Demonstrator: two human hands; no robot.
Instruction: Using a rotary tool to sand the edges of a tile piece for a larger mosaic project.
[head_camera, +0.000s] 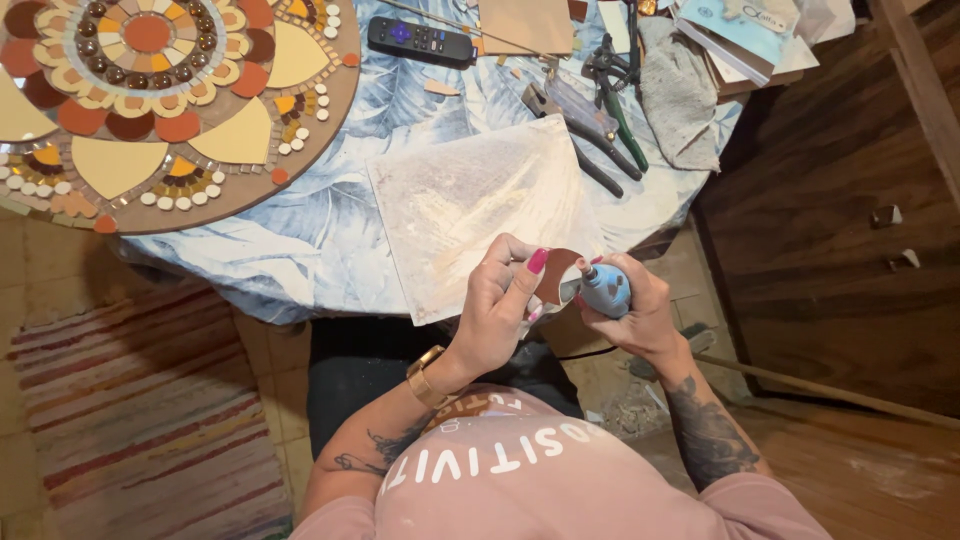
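A round table with a blue leaf cloth carries a big round mosaic at the far left and a pale square tile near its edge. Pliers lie at the far right. Just below the tile, the left hand pinches a small curved brown piece, and the right hand is closed around a small blue rotary tool touching it.

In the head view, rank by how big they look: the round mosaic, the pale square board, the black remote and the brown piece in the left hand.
1. round mosaic
2. pale square board
3. black remote
4. brown piece, though it sits nearer the camera
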